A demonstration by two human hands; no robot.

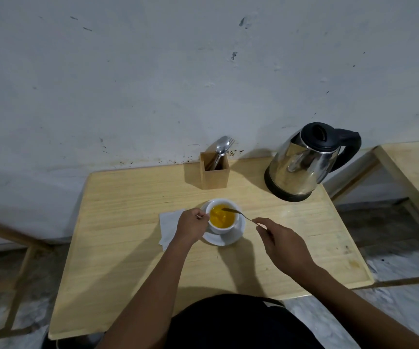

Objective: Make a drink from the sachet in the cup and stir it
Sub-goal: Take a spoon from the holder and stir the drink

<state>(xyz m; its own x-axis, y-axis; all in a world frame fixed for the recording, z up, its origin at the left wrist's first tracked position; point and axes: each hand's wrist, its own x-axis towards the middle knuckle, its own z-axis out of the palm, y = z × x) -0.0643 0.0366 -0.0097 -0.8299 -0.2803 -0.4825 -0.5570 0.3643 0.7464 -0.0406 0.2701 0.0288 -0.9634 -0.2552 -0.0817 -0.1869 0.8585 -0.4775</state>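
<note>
A white cup [220, 228] stands on a white saucer [231, 238] in the middle of the wooden table [133, 260]. It holds an orange-yellow drink [221, 215]. My left hand [190, 226] grips the cup's left side, at the handle. My right hand [282, 244] pinches the end of a thin metal spoon [238, 213], whose bowl is over the drink at the cup's right rim. I see no sachet.
A white paper napkin [168, 226] lies left of the saucer, partly under my left hand. A wooden cutlery holder [214, 173] with a spoon and fork stands at the back. A steel kettle [304, 163] with black handle sits at the back right. Another table [417, 170] is to the right.
</note>
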